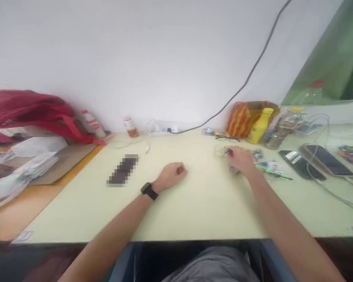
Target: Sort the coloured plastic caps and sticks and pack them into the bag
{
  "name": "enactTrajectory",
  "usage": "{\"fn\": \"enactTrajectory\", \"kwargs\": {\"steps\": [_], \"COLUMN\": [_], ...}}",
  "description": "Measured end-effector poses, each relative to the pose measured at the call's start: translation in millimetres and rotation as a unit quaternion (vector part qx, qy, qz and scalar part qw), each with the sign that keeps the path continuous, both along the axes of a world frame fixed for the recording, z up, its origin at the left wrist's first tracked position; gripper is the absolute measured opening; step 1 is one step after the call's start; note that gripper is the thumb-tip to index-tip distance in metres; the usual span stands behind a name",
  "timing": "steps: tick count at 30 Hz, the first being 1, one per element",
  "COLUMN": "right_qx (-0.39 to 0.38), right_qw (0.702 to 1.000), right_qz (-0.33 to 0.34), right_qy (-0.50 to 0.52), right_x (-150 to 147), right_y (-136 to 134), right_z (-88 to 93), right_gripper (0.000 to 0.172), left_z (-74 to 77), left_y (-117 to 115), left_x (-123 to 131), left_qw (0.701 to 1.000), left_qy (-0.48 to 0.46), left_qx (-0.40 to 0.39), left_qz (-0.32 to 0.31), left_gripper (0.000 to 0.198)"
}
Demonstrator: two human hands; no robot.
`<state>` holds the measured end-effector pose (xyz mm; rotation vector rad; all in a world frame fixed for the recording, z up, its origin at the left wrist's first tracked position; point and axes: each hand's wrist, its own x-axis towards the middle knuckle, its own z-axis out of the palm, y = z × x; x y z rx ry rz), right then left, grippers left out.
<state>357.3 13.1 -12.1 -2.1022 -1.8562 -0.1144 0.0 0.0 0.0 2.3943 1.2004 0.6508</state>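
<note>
My left hand (172, 175) rests on the pale yellow table in a loose fist, with a black watch on its wrist. Nothing shows between its curled fingers. Farther right, my right hand (240, 159) reaches down to a group of small items, its fingers pinched together. A dark bit and something yellow-green (223, 152) show at the fingertips, too blurred to name. Beside that hand lie small clear packets with green and white contents (271, 168), a thin green and black piece pointing out to the right.
Behind are eyeglasses (228, 138), a yellow bottle (260, 126), a red and yellow bag (237, 119) and a power strip (161, 130). Phones (326, 159) with white cables lie at right. A pixelated dark object (123, 170) is at left, near a red bag (32, 111).
</note>
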Motion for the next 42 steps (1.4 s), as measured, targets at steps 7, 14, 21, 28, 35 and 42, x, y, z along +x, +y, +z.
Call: {"fn": "enactTrajectory", "kwargs": {"steps": [7, 14, 21, 28, 35, 42], "right_qx": [-0.005, 0.093, 0.191, 0.194, 0.112, -0.107], "right_qw": [1.0, 0.994, 0.968, 0.909, 0.871, 0.816], "right_qz": [0.011, 0.049, 0.133, 0.318, 0.408, 0.226], "right_qy": [-0.011, 0.01, 0.093, 0.186, 0.251, 0.521], "right_x": [-0.7, -12.1, -40.0, -81.6, -104.6, -98.3], "right_y": [4.8, 2.9, -8.9, -29.4, -39.1, -27.5], "right_z": [0.5, 4.2, 17.4, 32.8, 29.6, 19.1], "right_gripper": [0.042, 0.032, 0.03, 0.027, 0.022, 0.044], "left_z": [2.8, 5.8, 2.9, 13.7, 10.6, 4.8], "left_y": [-1.5, -3.6, 1.4, 4.2, 0.3, 2.9], "left_x": [2.1, 3.6, 3.8, 3.6, 6.6, 6.0], "left_qw": [1.0, 0.999, 0.984, 0.839, 0.819, 0.853], "left_qy": [-0.015, -0.036, -0.164, -0.389, -0.419, -0.395], "left_qx": [-0.008, -0.019, -0.072, -0.38, -0.393, -0.34], "left_qz": [-0.007, -0.006, 0.029, 0.006, 0.01, -0.03], "left_gripper": [0.019, 0.022, 0.033, 0.07, 0.062, 0.068]}}
